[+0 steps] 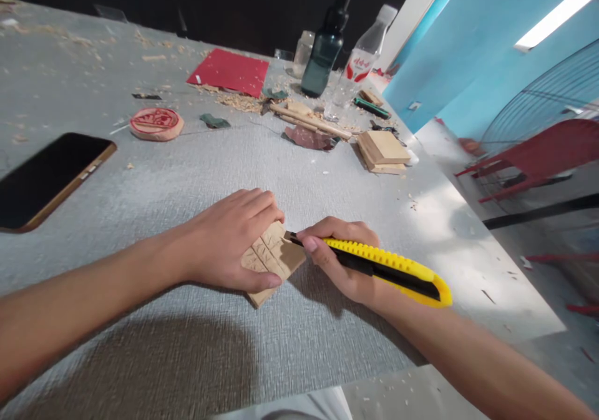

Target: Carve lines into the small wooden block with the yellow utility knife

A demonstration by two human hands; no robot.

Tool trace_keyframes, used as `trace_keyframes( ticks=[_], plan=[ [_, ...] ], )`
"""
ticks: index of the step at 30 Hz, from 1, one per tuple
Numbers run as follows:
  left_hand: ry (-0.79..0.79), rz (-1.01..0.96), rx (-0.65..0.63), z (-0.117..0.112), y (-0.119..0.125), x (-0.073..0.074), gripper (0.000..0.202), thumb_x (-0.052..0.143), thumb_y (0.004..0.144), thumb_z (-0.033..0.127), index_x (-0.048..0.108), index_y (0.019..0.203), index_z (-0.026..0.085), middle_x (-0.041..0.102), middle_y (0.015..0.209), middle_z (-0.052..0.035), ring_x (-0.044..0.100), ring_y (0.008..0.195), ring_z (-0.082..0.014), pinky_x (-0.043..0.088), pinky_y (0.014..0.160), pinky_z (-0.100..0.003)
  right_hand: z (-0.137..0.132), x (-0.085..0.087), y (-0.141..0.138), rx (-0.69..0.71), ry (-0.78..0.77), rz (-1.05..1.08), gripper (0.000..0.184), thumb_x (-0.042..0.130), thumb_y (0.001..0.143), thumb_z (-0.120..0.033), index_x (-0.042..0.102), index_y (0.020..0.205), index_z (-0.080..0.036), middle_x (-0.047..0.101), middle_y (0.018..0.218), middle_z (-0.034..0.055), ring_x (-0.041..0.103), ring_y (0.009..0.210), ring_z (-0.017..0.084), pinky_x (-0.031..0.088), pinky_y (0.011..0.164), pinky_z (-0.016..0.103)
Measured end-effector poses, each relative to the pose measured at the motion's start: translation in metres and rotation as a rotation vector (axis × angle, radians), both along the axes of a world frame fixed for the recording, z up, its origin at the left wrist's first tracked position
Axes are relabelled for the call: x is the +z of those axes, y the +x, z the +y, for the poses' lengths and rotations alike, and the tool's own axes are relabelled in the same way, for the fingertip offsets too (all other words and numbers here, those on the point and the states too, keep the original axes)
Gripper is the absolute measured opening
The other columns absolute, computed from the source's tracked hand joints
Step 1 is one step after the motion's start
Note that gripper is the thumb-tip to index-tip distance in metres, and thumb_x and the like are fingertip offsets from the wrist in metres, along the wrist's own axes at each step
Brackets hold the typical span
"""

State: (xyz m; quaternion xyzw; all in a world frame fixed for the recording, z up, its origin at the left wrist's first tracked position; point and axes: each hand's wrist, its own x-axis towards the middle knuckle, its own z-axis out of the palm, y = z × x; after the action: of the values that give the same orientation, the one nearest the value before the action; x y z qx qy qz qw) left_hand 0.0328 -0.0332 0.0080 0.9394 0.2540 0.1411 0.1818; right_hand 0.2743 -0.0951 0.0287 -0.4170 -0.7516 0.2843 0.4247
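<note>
My left hand [229,239] grips a small flat wooden block [269,259] against the table, thumb along its near edge and fingers over the far edge. Lines and marks are cut or drawn on the block's upper face. In my right hand [344,254] is a yellow and black utility knife [388,267], held like a pen. Its dark tip reaches the block's right part, close to my left fingertips. Whether the blade touches the wood I cannot tell.
A phone [51,176] and a round red-marked wooden piece [156,123] lie at the left. Stacked wooden blocks [382,148], sticks [309,120] and a red sheet [229,72] lie farther back. A dark bottle [322,58] and a clear plastic bottle [367,48] stand behind, among shavings.
</note>
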Motion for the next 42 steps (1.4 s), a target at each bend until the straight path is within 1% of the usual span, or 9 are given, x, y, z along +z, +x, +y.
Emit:
trace_keyframes(
  ticks=[4,12,18,23,25,30,33,38,42],
  plan=[
    [-0.007,-0.006,-0.019,0.001,-0.001,0.0,0.066,0.068,0.085,0.074,0.06,0.12,0.019,0.06,0.114,-0.01,0.057,0.103,-0.031,0.042,0.091,-0.049,0.004,0.004,0.002,0.054,-0.083,0.014,0.019,0.071,0.102,-0.027,0.078,0.088,-0.018,0.07,0.064,-0.0028,0.061,0.051,0.008,0.045,0.05,0.021],
    [0.016,-0.01,-0.026,0.001,0.0,0.001,0.064,0.069,0.085,0.073,0.061,0.118,0.019,0.059,0.112,-0.0098,0.057,0.102,-0.0316,0.042,0.089,-0.048,0.006,-0.003,0.001,0.102,-0.068,0.054,0.017,0.072,0.101,-0.027,0.078,0.087,-0.018,0.071,0.064,-0.0021,0.059,0.049,0.008,0.041,0.048,0.021],
    [0.055,0.009,-0.034,0.002,0.001,0.001,0.06,0.068,0.086,0.073,0.06,0.113,0.019,0.059,0.11,-0.0097,0.056,0.1,-0.0308,0.041,0.088,-0.047,0.008,0.005,0.001,0.077,-0.095,-0.087,0.023,0.069,0.102,-0.029,0.072,0.082,-0.018,0.069,0.067,-0.001,0.057,0.054,0.008,0.039,0.051,0.023],
    [0.068,0.034,-0.022,0.004,0.001,0.003,0.06,0.066,0.086,0.073,0.06,0.113,0.019,0.059,0.11,-0.0091,0.056,0.099,-0.0305,0.04,0.087,-0.048,0.022,0.017,0.004,0.235,-0.236,-0.093,0.03,0.073,0.099,-0.035,0.064,0.076,-0.019,0.053,0.06,-0.0052,0.045,0.054,0.009,0.034,0.051,0.024],
    [0.065,0.042,-0.029,0.004,0.001,0.004,0.06,0.066,0.087,0.073,0.06,0.114,0.02,0.059,0.11,-0.009,0.056,0.1,-0.0309,0.04,0.087,-0.048,0.026,0.017,0.006,0.26,-0.316,-0.062,0.032,0.075,0.098,-0.038,0.064,0.075,-0.019,0.052,0.061,-0.005,0.044,0.056,0.009,0.033,0.051,0.024],
    [0.066,0.029,-0.044,0.002,0.002,0.002,0.057,0.066,0.086,0.069,0.059,0.116,0.021,0.06,0.11,-0.0092,0.056,0.101,-0.0311,0.041,0.087,-0.048,0.023,0.0,0.004,0.083,-0.481,0.157,0.04,0.072,0.101,-0.047,0.063,0.073,-0.02,0.051,0.053,-0.0068,0.041,0.05,0.009,0.032,0.05,0.025],
    [0.06,0.009,-0.043,0.001,0.002,0.002,0.055,0.065,0.087,0.069,0.059,0.114,0.021,0.06,0.108,-0.0095,0.056,0.099,-0.031,0.042,0.086,-0.048,0.014,-0.007,-0.001,0.002,-0.443,0.219,0.039,0.072,0.1,-0.05,0.065,0.074,-0.021,0.054,0.052,-0.0063,0.044,0.048,0.01,0.035,0.051,0.026],
    [0.067,0.003,-0.047,0.002,0.0,0.001,0.056,0.064,0.089,0.07,0.058,0.114,0.02,0.06,0.11,-0.0099,0.056,0.099,-0.0306,0.042,0.088,-0.048,0.003,-0.004,0.0,-0.02,-0.237,0.06,0.03,0.071,0.102,-0.043,0.073,0.083,-0.021,0.061,0.059,-0.0039,0.054,0.054,0.011,0.041,0.054,0.026],
    [0.06,0.016,-0.047,0.002,-0.002,0.001,0.058,0.065,0.089,0.071,0.059,0.115,0.02,0.059,0.11,-0.01,0.057,0.099,-0.0306,0.041,0.088,-0.048,0.001,-0.004,0.003,-0.057,-0.156,0.063,0.029,0.069,0.104,-0.042,0.075,0.083,-0.021,0.061,0.059,-0.0037,0.054,0.053,0.011,0.042,0.054,0.027]
  ],
)
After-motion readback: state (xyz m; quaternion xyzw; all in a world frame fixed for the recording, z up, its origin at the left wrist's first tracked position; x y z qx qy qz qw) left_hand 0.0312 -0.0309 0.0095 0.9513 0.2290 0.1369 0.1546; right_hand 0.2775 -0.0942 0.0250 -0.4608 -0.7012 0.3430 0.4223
